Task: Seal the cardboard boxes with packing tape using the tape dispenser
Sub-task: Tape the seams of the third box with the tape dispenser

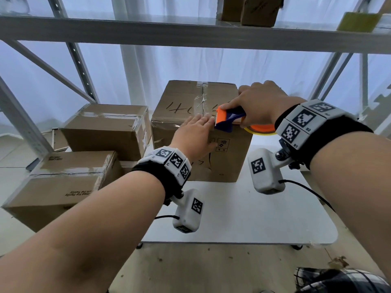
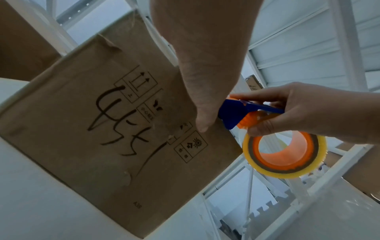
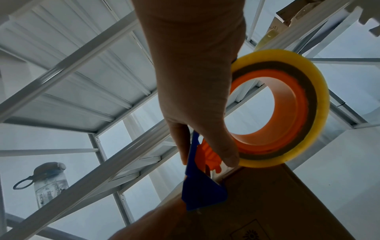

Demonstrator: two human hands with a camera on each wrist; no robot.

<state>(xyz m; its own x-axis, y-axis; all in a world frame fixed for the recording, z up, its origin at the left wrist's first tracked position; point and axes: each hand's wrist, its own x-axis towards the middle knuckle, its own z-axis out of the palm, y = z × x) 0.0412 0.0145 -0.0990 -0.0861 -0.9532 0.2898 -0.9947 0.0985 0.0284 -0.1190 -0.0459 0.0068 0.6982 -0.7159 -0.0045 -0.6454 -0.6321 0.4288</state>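
A tall cardboard box with black handwriting stands on the white table; its front face shows printed symbols. My right hand grips the orange and blue tape dispenser, whose toothed blade sits at the box's top front edge. The yellowish tape roll hangs beside the box's right corner, and it fills the right wrist view. My left hand lies flat with straight fingers on the box's top front edge, just left of the dispenser blade.
Two sealed boxes are stacked left of the tall box. A grey metal shelf beam crosses overhead with small boxes on it. A water bottle stands on a shelf. The table's front edge is near me.
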